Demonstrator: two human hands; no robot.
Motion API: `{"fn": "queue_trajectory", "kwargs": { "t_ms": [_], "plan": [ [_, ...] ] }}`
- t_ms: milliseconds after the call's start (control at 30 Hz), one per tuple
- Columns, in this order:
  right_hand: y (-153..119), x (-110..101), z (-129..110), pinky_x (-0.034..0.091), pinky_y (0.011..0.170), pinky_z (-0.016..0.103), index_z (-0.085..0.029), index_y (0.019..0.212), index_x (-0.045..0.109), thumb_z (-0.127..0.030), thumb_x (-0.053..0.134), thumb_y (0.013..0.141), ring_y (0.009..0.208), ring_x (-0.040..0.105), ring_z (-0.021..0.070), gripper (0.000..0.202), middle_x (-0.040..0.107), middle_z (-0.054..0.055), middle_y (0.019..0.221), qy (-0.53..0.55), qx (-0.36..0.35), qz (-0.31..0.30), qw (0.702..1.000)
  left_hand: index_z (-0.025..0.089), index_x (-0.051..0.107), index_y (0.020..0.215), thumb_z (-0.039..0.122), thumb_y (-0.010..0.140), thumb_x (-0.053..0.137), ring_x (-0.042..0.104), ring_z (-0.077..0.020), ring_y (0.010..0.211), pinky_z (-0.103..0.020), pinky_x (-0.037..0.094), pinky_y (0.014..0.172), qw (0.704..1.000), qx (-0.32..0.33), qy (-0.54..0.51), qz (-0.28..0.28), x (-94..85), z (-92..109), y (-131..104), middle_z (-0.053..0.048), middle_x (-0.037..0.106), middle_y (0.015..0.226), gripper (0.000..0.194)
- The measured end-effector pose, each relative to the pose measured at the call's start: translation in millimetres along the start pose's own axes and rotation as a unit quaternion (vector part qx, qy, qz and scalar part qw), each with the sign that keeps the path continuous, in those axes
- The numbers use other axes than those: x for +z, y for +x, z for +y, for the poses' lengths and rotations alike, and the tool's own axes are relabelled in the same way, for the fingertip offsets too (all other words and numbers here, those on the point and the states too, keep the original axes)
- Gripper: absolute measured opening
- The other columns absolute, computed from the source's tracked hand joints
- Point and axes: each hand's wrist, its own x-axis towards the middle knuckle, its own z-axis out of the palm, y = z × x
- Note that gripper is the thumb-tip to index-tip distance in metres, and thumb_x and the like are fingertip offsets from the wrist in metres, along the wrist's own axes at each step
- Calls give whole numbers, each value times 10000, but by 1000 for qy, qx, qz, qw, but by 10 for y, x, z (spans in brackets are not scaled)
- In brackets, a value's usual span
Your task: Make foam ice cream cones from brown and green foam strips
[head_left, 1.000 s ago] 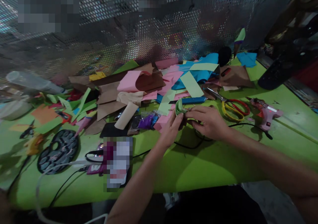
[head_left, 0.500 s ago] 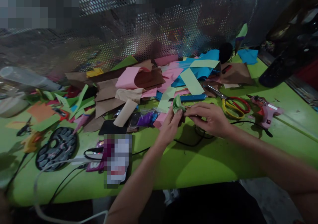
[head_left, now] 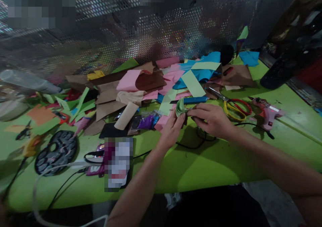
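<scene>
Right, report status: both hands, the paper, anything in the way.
Left hand holding curled light-green paper piece. Right hand at its edge, grip unclear. Thin black cable lying beneath hands, seemingly clear of the piece.

Curled paper (head_left: 180,108) matt; scissor blades (head_left: 217,93) metal; glue gun (head_left: 269,117) plastic

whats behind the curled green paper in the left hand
Behind the curled green paper, a blue-handled tool and a pale green strip partly show. Whatever lies directly behind the curl and the left hand is covered.
</scene>
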Motion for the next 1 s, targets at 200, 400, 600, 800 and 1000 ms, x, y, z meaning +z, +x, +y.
{"fn": "queue_trajectory", "kwargs": {
  "t_ms": [200,400,600,800,1000],
  "plan": [
    [-3,5,4,520,716,268,-239,1070,749,-115,566,920,865,713,180,267,762,53,981,9,2,-9,1000,220,605,1051,559,946,543,489,-164,754,-286,441,755,1000,6,2,-21,-6,-21,5,-11,557,819,360],
    [26,-27,44,553,750,270,-225,1066,753,-120,576,932,878,729,176,246,769,60,1018,58,13,20,998,225,619,1047,506,977,520,522,-165,790,-282,452,772,1000,29,6,-3,-9,-54,29,-25,587,864,307],
    [72,-146,23,555,728,272,-229,1066,750,-137,611,923,872,729,185,220,769,58,1002,68,38,29,996,232,618,1072,493,979,522,535,-169,840,-285,446,811,999,35,11,0,-22,-57,36,-24,600,898,293],
    [-261,-606,112,566,708,323,-266,1088,764,-203,671,918,821,711,204,203,763,53,986,12,187,126,974,225,599,957,449,963,553,491,-149,760,-273,421,771,998,49,28,11,-39,-43,45,2,551,800,229],
    [-1117,-1078,401,491,603,331,-234,1025,777,-401,725,854,668,659,192,245,764,88,922,-115,392,256,876,233,612,997,466,954,551,478,-146,739,-264,400,710,996,76,48,4,-57,-51,75,4,551,819,245]
  ]
}}
